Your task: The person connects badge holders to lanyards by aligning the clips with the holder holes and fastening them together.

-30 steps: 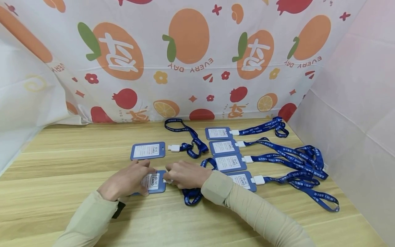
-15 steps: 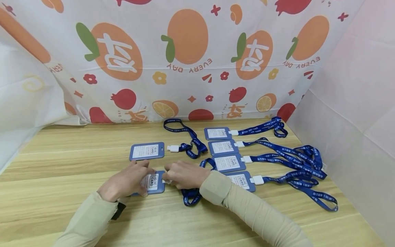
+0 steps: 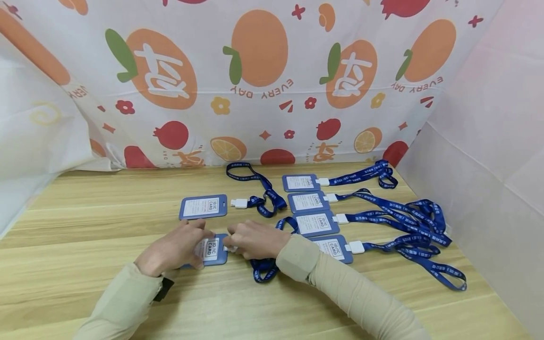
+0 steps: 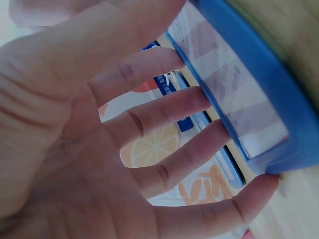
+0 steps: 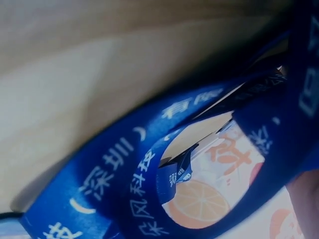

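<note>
the card holder [image 3: 214,250] lies left of the middle of the surface [image 3: 119,212], well apart from its far edge. it looks light and fairly stiff, with a smooth window that is probably slippery, so the long edges of its blue frame seem the best hold. the left hand [image 3: 175,248] grips it there, fingers spread and bent, tips against the edge. the right hand [image 3: 258,240] pinches the white clip [image 3: 231,249] at the slotted end; whether it is hooked through i cannot tell. the clip looks small and hard, best taken by its sides; the lanyard [image 3: 264,270] looks soft and floppy.

the card reads "id/ic card" in a box; the finer print is too small. white characters on the lanyard include "科技" and "(深圳)". a second holder [image 3: 204,207], farther towards the far edge, bears the same box. the curtain [image 3: 259,120] behind says "every day".
</note>
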`<state>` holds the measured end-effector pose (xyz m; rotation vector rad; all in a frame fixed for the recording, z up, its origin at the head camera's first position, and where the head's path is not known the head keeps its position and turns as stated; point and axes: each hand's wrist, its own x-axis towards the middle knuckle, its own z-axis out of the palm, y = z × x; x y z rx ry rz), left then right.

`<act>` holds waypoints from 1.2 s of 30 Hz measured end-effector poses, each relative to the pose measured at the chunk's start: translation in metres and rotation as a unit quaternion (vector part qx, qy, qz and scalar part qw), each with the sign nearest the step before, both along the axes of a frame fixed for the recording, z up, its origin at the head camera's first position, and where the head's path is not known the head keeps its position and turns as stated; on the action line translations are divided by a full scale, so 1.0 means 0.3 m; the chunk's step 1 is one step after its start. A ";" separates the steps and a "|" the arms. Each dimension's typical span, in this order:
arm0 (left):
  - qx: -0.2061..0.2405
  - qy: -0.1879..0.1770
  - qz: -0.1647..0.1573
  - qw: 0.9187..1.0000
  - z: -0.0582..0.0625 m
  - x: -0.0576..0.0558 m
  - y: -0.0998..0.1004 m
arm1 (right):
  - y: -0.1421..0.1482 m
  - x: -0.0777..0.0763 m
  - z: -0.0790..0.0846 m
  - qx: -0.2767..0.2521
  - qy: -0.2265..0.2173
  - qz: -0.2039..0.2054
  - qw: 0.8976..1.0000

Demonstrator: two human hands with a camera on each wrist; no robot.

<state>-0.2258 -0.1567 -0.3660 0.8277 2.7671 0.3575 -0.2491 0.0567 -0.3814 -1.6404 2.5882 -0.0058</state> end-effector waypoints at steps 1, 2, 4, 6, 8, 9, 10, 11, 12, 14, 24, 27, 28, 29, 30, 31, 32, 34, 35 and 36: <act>-0.001 0.001 -0.001 1.000 0.001 0.000 0.000 | 0.001 0.000 0.001 0.000 -0.001 0.000 1.000; -0.001 0.001 -0.002 1.000 0.002 0.001 0.001 | 0.002 0.000 0.001 0.000 0.000 -0.001 1.000; -0.002 0.002 -0.002 1.000 0.004 0.002 0.001 | 0.003 -0.001 0.000 -0.002 -0.003 0.000 1.000; -0.002 0.002 0.003 1.000 0.005 0.004 0.002 | 0.002 0.000 0.000 -0.004 -0.005 0.002 1.000; 0.002 -0.006 0.016 1.000 0.003 0.005 0.006 | 0.003 -0.002 -0.002 -0.003 -0.009 -0.001 1.000; 0.004 -0.012 0.026 1.000 0.003 0.005 0.009 | 0.003 -0.002 -0.002 -0.003 -0.012 -0.003 1.000; 0.006 -0.018 0.036 0.999 0.002 0.005 0.012 | 0.003 -0.002 -0.002 -0.001 -0.014 -0.006 1.000; 0.009 -0.024 0.047 0.999 0.002 0.005 0.014 | 0.004 -0.002 -0.002 0.000 -0.017 -0.009 1.000; 0.011 -0.030 0.056 0.998 0.002 0.005 0.017 | 0.004 -0.002 -0.001 0.000 -0.019 -0.013 1.000; 0.011 -0.035 0.069 0.997 0.004 0.006 0.019 | 0.004 -0.003 0.000 0.001 -0.023 -0.017 1.000; -0.019 0.040 -0.009 0.999 -0.002 0.007 0.006 | 0.011 -0.007 0.005 -0.001 -0.028 -0.021 0.999; -0.032 0.045 -0.024 0.998 0.001 0.007 0.005 | 0.014 -0.008 0.007 -0.006 -0.031 -0.020 0.999; -0.035 0.046 -0.028 0.998 0.002 0.008 0.004 | 0.015 -0.008 0.008 -0.007 -0.031 -0.018 0.999; -0.037 0.045 -0.030 0.998 0.003 0.009 0.003 | 0.015 -0.009 0.009 -0.009 -0.030 -0.016 0.999; -0.038 0.045 -0.032 0.998 0.004 0.010 0.002 | 0.015 -0.009 0.010 -0.011 -0.030 -0.014 0.999; -0.038 0.044 -0.032 0.998 0.005 0.010 0.001 | 0.015 -0.009 0.010 -0.012 -0.030 -0.012 0.999; -0.038 0.043 -0.032 0.998 0.006 0.011 0.000 | 0.015 -0.009 0.011 -0.013 -0.030 -0.010 0.999; -0.039 0.038 -0.029 0.998 0.008 0.012 -0.004 | 0.013 -0.011 0.011 -0.014 -0.031 -0.008 0.999; -0.040 0.036 -0.027 0.998 0.008 0.013 -0.006 | 0.011 -0.011 0.011 -0.015 -0.032 -0.006 0.999; -0.040 0.034 -0.025 0.998 0.008 0.013 -0.008 | 0.010 -0.011 0.011 -0.015 -0.034 -0.006 0.999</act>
